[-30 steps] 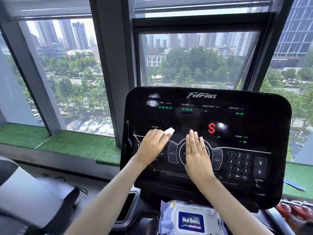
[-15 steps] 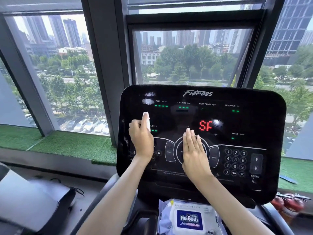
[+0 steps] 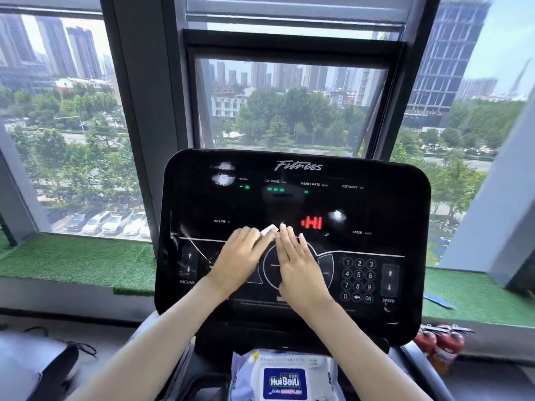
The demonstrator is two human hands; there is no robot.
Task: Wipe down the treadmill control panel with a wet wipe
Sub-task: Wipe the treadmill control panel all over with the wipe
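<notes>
The left hand [image 3: 241, 257] is pressing a small folded white wet wipe [image 3: 268, 229] flat against the glossy black treadmill control panel [image 3: 292, 241], fingers nearly straight over the cloth, only its white tip peeking out past the fingertips, right at the middle of the console beside the red lit readout [image 3: 312, 222]. The right hand [image 3: 299, 263] is lying open and empty, palm down on the round central dial outline, fingertips just touching the wipe's edge. It looks to be bracing the console.

To my eye this is mid-wipe, with plenty of panel left. Doing it well means keeping the cloth flat under the whole palm, working in overlapping passes, and going lightly over the number keypad [image 3: 358, 280] and the arrow keys so nothing gets triggered, since the display is live. The surface is smooth, hard and mirror-like, showing pale smears near the upper left, so streaks will be showing easily. The wipe is thin, soft and damp-looking. Below, a crinkly white plastic wipe packet with a blue label [image 3: 285, 377] is sitting in the tray.
</notes>
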